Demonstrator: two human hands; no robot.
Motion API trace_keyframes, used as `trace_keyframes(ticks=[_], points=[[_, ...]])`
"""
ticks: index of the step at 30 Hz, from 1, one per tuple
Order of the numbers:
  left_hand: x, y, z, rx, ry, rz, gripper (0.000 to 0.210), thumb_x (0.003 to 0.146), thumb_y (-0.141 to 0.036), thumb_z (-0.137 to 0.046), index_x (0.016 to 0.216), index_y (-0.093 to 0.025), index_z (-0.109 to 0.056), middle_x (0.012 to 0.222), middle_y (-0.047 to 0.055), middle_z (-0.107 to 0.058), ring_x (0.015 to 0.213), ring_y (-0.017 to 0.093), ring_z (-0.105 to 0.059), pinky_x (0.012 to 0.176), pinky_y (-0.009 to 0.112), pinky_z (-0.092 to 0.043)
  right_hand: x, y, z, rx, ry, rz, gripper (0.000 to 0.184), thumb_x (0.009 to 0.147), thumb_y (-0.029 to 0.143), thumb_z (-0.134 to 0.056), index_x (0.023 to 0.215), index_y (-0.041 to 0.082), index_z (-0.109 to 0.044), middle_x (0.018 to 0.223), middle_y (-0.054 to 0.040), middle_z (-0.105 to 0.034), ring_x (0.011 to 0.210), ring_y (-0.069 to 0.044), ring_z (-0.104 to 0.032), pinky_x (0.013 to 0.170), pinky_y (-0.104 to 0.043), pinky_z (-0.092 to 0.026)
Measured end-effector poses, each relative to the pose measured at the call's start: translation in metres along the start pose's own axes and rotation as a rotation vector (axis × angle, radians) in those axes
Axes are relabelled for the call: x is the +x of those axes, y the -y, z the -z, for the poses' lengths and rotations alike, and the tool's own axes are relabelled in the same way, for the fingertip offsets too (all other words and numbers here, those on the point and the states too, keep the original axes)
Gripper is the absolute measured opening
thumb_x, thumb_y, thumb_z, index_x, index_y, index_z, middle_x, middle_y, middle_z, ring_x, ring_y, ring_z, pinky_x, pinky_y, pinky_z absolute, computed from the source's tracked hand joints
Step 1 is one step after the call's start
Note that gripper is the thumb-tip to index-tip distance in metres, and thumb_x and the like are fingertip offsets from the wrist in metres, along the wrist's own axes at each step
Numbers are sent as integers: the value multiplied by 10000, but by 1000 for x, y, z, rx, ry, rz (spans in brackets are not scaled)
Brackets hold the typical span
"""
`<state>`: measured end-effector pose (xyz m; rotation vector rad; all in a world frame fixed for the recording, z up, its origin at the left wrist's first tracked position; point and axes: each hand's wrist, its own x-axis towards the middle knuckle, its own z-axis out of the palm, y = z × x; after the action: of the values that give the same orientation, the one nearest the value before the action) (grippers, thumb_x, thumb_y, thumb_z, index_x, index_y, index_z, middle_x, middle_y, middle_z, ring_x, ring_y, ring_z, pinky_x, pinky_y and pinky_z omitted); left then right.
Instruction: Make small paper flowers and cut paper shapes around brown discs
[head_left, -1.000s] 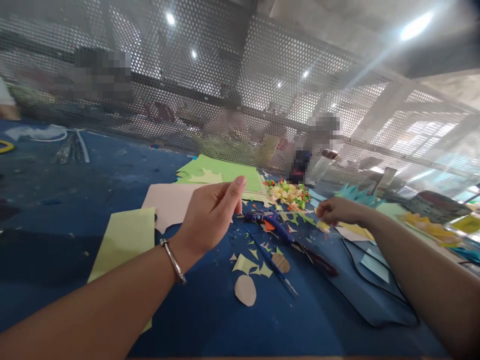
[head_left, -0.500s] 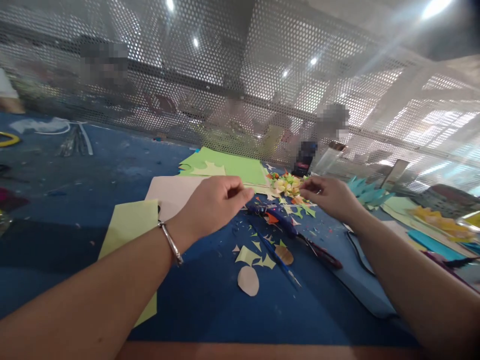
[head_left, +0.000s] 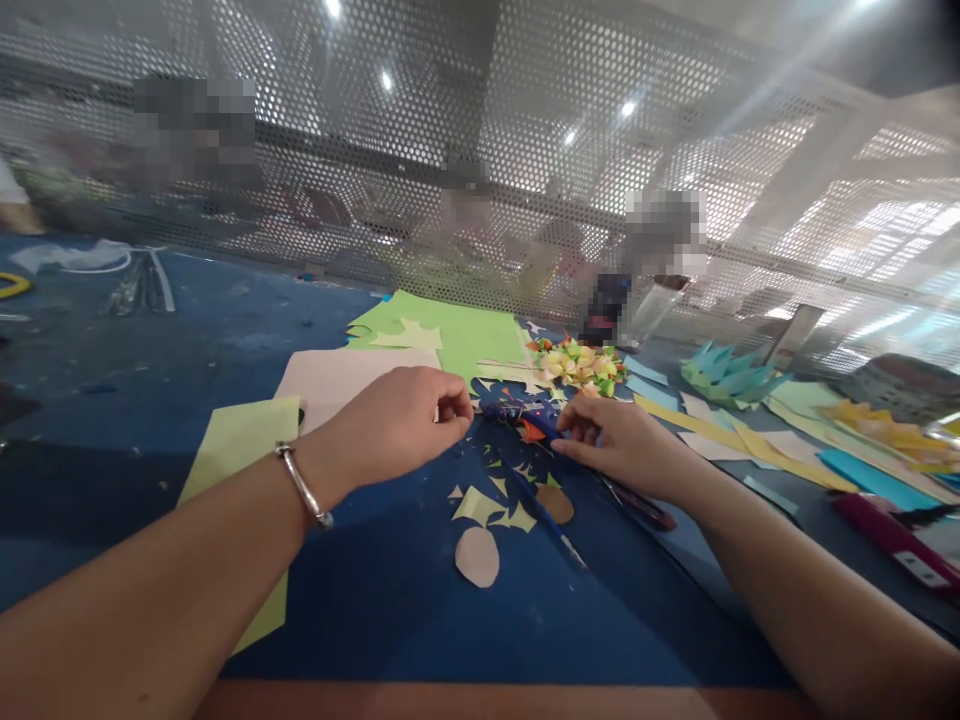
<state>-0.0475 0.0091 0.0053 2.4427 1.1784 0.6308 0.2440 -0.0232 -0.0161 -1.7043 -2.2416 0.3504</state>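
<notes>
My left hand [head_left: 405,420], a silver bangle on its wrist, is closed in a pinch above the blue table; whatever its fingertips hold is too thin to make out. To the right, my right hand [head_left: 622,440] curls thumb and fingers close together beside a blue-handled tool [head_left: 549,432]. Its fingertips overlap the tool in view, and I cannot tell what they grip. Behind lies a cluster of small yellow, green and orange paper flowers [head_left: 577,366]. In front are a slim blue brush-like stick [head_left: 555,520], pale paper scraps [head_left: 477,506], a pale paper disc [head_left: 478,557] and a brown disc [head_left: 556,504].
Green sheets [head_left: 457,325], a pale pink sheet [head_left: 322,375] and a yellow-green sheet [head_left: 232,450] lie left and behind. At right are a teal paper flower [head_left: 724,372], paper strips [head_left: 705,425] and a magenta tool [head_left: 892,535]. A perforated metal screen [head_left: 360,150] stands behind.
My right hand has come down and left from beside the paper flowers to the blue-handled tool. My left hand has lowered slightly and shifted left, still pinched.
</notes>
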Motion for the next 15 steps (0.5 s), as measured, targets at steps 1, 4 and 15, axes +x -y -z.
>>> trace_keyframes(ticks=[1, 4, 15], points=[[-1, -3, -1, 2, 37, -9, 167, 862, -318, -609, 814, -212, -729, 747, 11, -708, 650, 159, -604, 610, 299, -390, 0, -1, -1, 3, -1, -5, 213, 876, 412, -685, 946, 217, -640, 794, -7, -684, 705, -189, -647, 648, -308, -472], [-6, -11, -6, 4, 171, -44, 149, 859, -323, -626, 820, -229, -736, 740, 0, -702, 640, 158, -600, 581, 297, -378, 1, -1, -3, 1, -7, -27, 206, 853, 377, -695, 965, 220, -622, 741, 9, -665, 663, -183, -630, 623, -296, -454], [-15, -15, -9, 51, 375, -85, 191, 823, -308, -678, 979, -210, -725, 923, 49, -703, 747, 192, -615, 609, 305, -374, 6, -5, -7, -51, -82, -112, 142, 821, 306, -684, 913, 217, -623, 745, 8, -667, 647, -171, -618, 624, -286, -436]])
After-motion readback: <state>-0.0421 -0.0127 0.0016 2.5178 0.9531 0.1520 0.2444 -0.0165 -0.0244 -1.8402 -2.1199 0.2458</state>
